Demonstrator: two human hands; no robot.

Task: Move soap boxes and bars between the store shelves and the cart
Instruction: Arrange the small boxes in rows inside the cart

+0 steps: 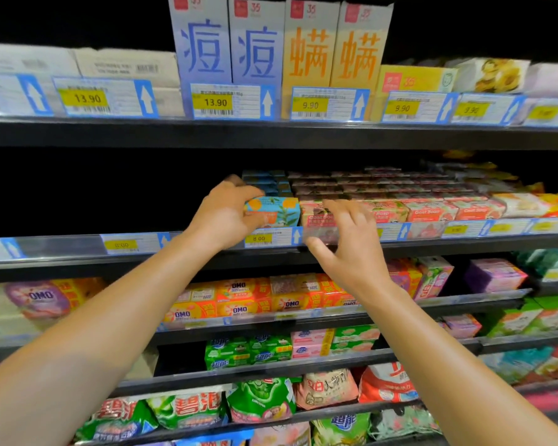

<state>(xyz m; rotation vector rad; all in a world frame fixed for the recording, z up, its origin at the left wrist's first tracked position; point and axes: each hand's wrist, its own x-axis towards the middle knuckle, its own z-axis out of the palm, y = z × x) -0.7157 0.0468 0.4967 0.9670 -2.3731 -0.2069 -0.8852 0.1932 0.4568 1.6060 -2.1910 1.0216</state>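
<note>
Yellow price tags (85, 98) line the shelf rails, and green detergent bags (261, 401) fill the lowest shelf.

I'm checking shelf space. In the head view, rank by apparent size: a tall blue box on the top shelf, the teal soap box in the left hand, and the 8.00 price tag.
1. Tall blue box, largest.
2. Teal soap box, gripped by the left hand.
3. 8.00 price tag, smallest.

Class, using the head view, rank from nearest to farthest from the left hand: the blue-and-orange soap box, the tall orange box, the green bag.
1. Blue-and-orange soap box, in the left hand.
2. Tall orange box, top shelf, up right.
3. Green bag, lowest shelf.
</note>
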